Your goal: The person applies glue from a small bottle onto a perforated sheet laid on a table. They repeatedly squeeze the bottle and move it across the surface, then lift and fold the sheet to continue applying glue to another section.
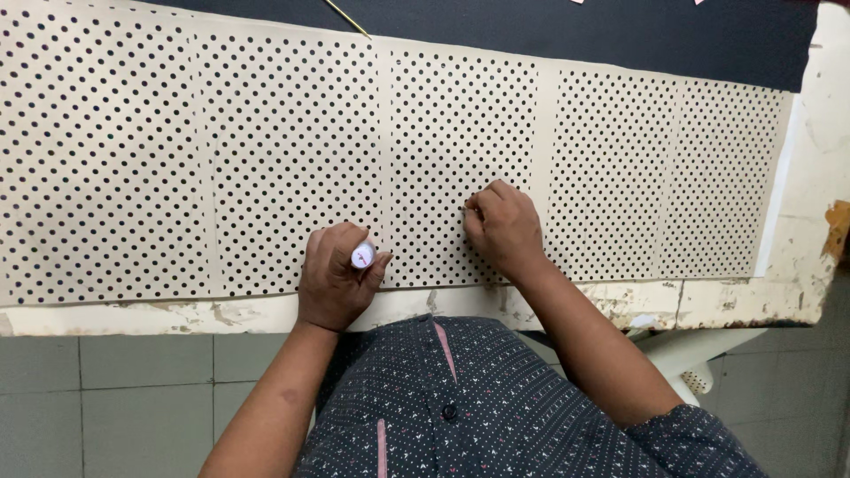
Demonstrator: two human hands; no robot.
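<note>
Sheet (292, 150): long cream paper strip, printed or punched with regular rows of small dark dots, divided into panels by plain vertical bands. It lies flat along the counter (806, 221), its near edge running just inside the counter's near edge; the right end stops short of the right edge. Beyond its far edge, a dark surface (620, 35).

Counter: off-white, paint chipped and flaking along the near edge and at the right corner.

Left hand (335, 276): clenched around a small white tube (362, 256), round cap end up with a pink mark on it. The hand rests on the sheet's near edge, about mid-length.

Right hand (503, 226): fingers curled, tips pressed onto the sheet just right of the middle band. Cannot tell whether anything is pinched under the fingertips.

Hands near each other, not touching.

No containers in view apart from the tube; contents not visible.
</note>
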